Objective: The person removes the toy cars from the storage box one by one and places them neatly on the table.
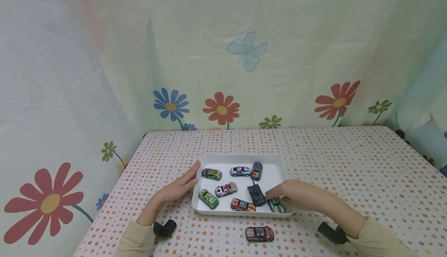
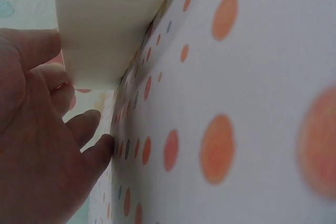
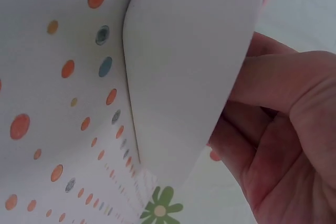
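A white tray [image 1: 244, 212] holds several small toy cars. My left hand [image 1: 179, 187] rests at the tray's left side, fingers straight, fingertips against the wall; in the left wrist view the hand [image 2: 42, 108] meets the wall's edge. Over the right rim reaches my right hand [image 1: 297, 195], its curled fingers pinching a green toy car [image 1: 277, 206] in the tray's near right corner. Right beside that car lies a black toy car [image 1: 256, 195]. In the right wrist view the tray wall [image 3: 184, 66] hides the fingertips of the hand [image 3: 283, 119].
A dark red toy car [image 1: 260, 234] lies on the dotted tablecloth [image 1: 209, 233] in front of the tray. Inside the tray are a red-yellow car [image 1: 242, 205], a light green car [image 1: 208, 198] and a white-red car [image 1: 226, 189]. A flowered curtain [image 1: 272, 55] hangs behind the table.
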Demonstrator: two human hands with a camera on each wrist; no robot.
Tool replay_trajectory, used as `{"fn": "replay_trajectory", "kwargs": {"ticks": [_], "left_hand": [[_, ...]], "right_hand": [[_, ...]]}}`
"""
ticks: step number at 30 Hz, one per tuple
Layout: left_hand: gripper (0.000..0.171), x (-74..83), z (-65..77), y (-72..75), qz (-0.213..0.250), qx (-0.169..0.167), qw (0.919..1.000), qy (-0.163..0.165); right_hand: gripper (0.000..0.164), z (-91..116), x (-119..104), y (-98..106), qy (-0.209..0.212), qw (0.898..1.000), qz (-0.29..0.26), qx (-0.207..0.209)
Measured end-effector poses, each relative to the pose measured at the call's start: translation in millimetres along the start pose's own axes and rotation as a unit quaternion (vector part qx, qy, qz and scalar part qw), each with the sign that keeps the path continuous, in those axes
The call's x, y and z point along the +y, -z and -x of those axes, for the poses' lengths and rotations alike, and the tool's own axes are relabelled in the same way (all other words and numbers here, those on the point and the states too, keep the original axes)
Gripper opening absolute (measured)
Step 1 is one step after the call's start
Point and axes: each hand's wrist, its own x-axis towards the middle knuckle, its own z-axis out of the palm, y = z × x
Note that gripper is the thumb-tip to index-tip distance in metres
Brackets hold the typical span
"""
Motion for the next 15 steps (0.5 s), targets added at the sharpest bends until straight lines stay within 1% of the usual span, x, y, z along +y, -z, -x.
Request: {"fn": "replay_trajectory", "kwargs": {"ticks": [4,8,13,15], "left_hand": [[0.054,0.4,0.1,-0.6,0.001,0.000,1.0000,-0.003],[0.054,0.1,0.2,-1.1,0.003,0.002,1.0000,-0.001],[0.054,-0.9,-0.7,-1.8,0.004,0.004,1.0000,-0.002],[0.054,-1.3,-0.9,-1.7,0.005,0.004,1.0000,-0.002]], "right_hand": [[0.037,-0.6,-0.4,-2.8,0.006,1.000,0.012,-0.008],[0.036,-1.0,-1.3,-3.3,-0.010,0.999,0.031,-0.008],[0.030,-1.8,-1.6,-5.3,-0.034,0.996,0.082,0.011],[0.028,-2.4,-1.3,-6.1,-0.037,0.995,0.094,0.019]]}}
